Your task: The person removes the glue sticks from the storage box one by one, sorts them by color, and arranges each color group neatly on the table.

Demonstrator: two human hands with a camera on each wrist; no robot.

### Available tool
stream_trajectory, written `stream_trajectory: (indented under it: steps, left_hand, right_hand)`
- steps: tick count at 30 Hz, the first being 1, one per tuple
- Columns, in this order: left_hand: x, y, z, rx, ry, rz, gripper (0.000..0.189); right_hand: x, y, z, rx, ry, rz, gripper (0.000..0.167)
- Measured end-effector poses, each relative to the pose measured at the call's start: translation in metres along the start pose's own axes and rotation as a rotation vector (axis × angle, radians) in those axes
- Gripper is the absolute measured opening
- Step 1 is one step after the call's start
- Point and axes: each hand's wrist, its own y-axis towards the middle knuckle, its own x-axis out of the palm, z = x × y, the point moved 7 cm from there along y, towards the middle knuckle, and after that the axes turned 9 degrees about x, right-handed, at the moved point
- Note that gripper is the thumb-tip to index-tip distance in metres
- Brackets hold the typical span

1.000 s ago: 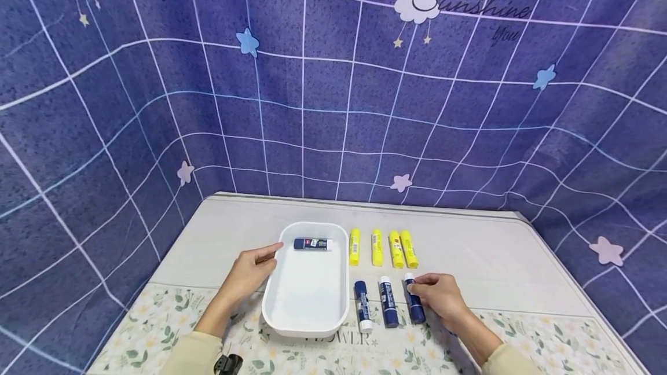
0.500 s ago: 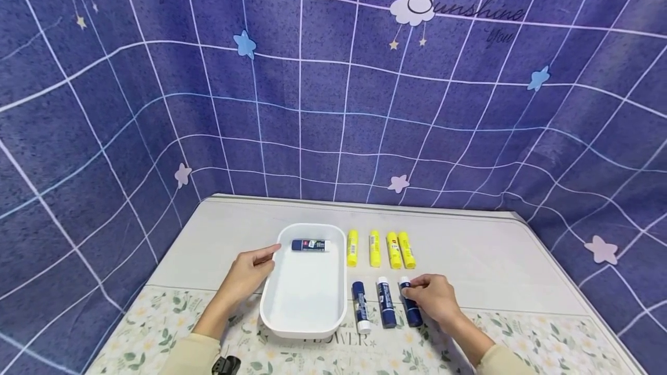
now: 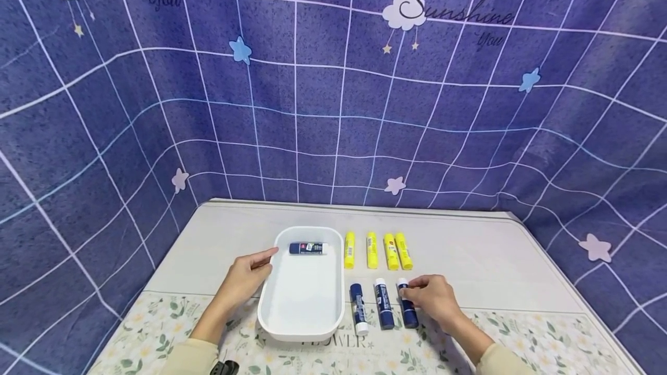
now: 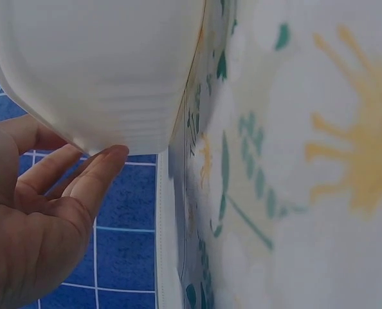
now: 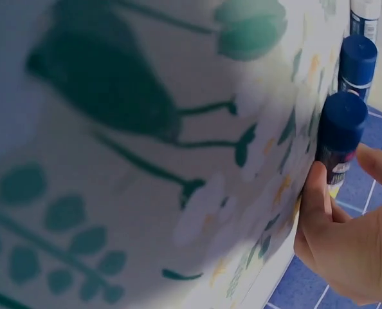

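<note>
My left hand [image 3: 250,276] holds the left rim of a white tray [image 3: 263,305], pinching its wall between thumb and fingers; the left wrist view shows fingers [image 4: 101,174] against the tray's outside. Inside the tray, near its far end, lies a dark blue glue stick with a white end [image 3: 307,248]. On the right, my right hand [image 3: 435,300] pinches the rightmost blue glue stick [image 3: 409,317], which lies on the table; its blue end [image 5: 345,119] faces the right wrist camera. Two more blue glue sticks, a left one [image 3: 358,305] and a middle one [image 3: 384,308], lie beside it.
Behind the blue sticks lie several yellow glue sticks, from the leftmost [image 3: 350,250] to the rightmost [image 3: 403,251], the right two close together. The table [image 3: 469,247] has a floral cloth [image 3: 521,334] along its near side. A blue gridded curtain [image 3: 323,91] surrounds the back and sides.
The head view has tilted slightly. Both hands keep their hold, and the pinched glue stick has shifted at most a little leftward; the tray and other sticks stay put.
</note>
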Motion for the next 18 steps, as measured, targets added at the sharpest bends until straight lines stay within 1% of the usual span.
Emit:
stream_trajectory:
  steps: [4, 7, 9, 13, 15, 18]
  left_hand:
    - [0.001, -0.001, 0.0, 0.003, 0.0, 0.001, 0.043]
    - [0.001, 0.0, 0.001, 0.003, 0.002, 0.003, 0.043]
    - [0.001, 0.0, 0.0, 0.004, 0.003, 0.004, 0.043]
    - [0.001, 0.002, 0.0, 0.008, 0.006, 0.004, 0.043]
    - [0.001, 0.002, 0.0, 0.008, 0.005, 0.005, 0.043]
    - [0.001, 0.002, -0.001, 0.007, 0.004, 0.005, 0.043]
  right_hand:
    - [-0.007, 0.002, 0.0, 0.017, 0.058, -0.03, 0.041]
    - [-0.015, 0.004, -0.008, -0.015, 0.122, -0.049, 0.047]
    - [-0.02, 0.006, -0.019, -0.067, 0.177, -0.065, 0.048]
    - [-0.025, 0.009, -0.046, -0.184, 0.285, -0.136, 0.049]
    - [-0.025, 0.011, -0.06, -0.221, 0.316, -0.175, 0.049]
    - [-0.022, 0.013, -0.08, -0.271, 0.328, -0.227, 0.049]
